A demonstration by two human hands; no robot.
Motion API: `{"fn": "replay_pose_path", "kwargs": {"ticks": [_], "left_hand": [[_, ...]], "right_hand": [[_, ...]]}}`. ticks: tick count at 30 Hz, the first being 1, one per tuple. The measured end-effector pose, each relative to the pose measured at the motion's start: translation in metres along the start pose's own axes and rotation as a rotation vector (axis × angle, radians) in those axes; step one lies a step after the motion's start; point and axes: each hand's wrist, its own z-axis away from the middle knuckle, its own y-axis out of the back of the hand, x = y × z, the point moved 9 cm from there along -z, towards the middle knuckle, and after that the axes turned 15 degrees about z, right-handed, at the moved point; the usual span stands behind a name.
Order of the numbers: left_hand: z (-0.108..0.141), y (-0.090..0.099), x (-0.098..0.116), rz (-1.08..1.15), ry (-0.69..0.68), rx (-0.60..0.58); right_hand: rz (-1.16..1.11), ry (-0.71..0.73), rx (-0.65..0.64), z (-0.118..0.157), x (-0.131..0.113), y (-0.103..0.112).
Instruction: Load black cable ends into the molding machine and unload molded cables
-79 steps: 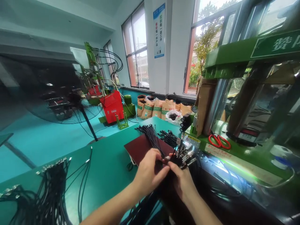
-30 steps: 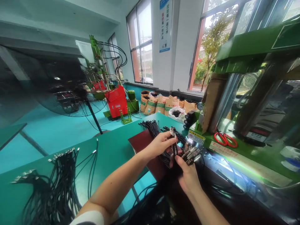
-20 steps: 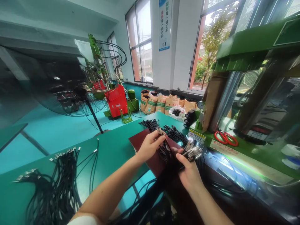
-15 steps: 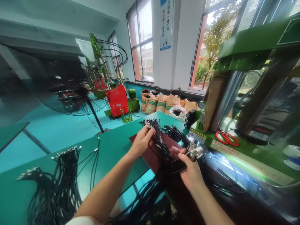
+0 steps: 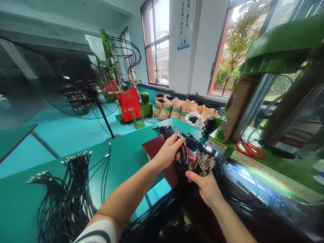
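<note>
My left hand [image 5: 170,151] is closed around a few black cables whose metal ends [image 5: 178,133] stick up above the fingers. Just to its right and lower, my right hand [image 5: 204,184] grips a thick bunch of black cables with many silver connectors [image 5: 204,162] fanned out at the top. The two hands are close together over a dark red board [image 5: 154,145]. Behind them, more black cables [image 5: 164,130] lie on the green table [image 5: 126,152], and another bundle [image 5: 193,141] lies behind my right hand.
Large cable bundles [image 5: 76,182] with metal ends lie on the table at left. At right stands a green press [image 5: 283,44] with red-handled scissors [image 5: 249,149] on its base. A fan [image 5: 83,98] stands beyond the table, and sacks [image 5: 177,109] line the wall.
My left hand has moved right, towards my right hand, and now holds cable ends upright beside the bunch. The view has shifted slightly.
</note>
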Motion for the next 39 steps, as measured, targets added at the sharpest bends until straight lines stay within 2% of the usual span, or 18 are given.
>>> {"fn": "replay_pose_path", "kwargs": {"ticks": [4,10,12,14,17,21,23,25,27,29,31,32,34,36,39], "left_hand": [[0.009,-0.006,0.001,-0.118,-0.065,-0.041],[0.024,-0.010,0.020,-0.374,-0.286,-0.028],[0.026,-0.012,0.023,-0.448,-0.357,-0.038],[0.025,-0.005,0.024,-0.439,-0.382,0.009],[0.028,0.013,0.018,-0.324,-0.336,0.111],[0.040,0.023,0.018,-0.162,-0.309,0.110],[0.047,0.039,0.029,-0.120,-0.349,0.159],[0.051,0.067,0.046,-0.175,-0.392,0.266],[0.052,0.101,0.064,-0.356,-0.408,0.379],[0.048,0.127,0.079,-0.626,-0.393,0.440],[0.040,0.134,0.086,-0.892,-0.355,0.417],[0.036,0.129,0.084,-0.992,-0.330,0.377],[0.028,0.100,0.070,-1.109,-0.281,0.238],[0.021,0.052,0.047,-1.133,-0.248,0.027],[0.014,-0.022,0.020,-1.051,-0.306,-0.243]], "right_hand": [[0.092,-0.042,0.002,-0.001,0.006,0.001],[0.308,-0.041,-0.077,-0.002,-0.002,-0.008],[0.359,-0.036,-0.021,-0.002,-0.001,-0.004],[0.319,-0.042,0.066,-0.003,0.002,0.003],[0.227,-0.033,0.115,-0.005,0.005,0.010],[0.069,-0.067,0.130,-0.008,0.006,0.017],[-0.074,-0.097,0.078,-0.008,0.005,0.014],[-0.166,-0.101,0.018,-0.007,0.002,0.010],[-0.178,-0.068,-0.007,-0.006,-0.005,0.008],[-0.186,-0.020,0.006,-0.004,-0.011,0.008],[-0.211,0.016,0.035,-0.003,-0.016,0.008],[-0.213,0.028,0.054,-0.002,-0.017,0.008],[-0.197,0.046,0.091,-0.002,-0.020,0.006],[-0.185,0.056,0.108,-0.003,-0.022,0.003],[-0.161,0.057,0.151,-0.004,-0.024,0.001]]}}
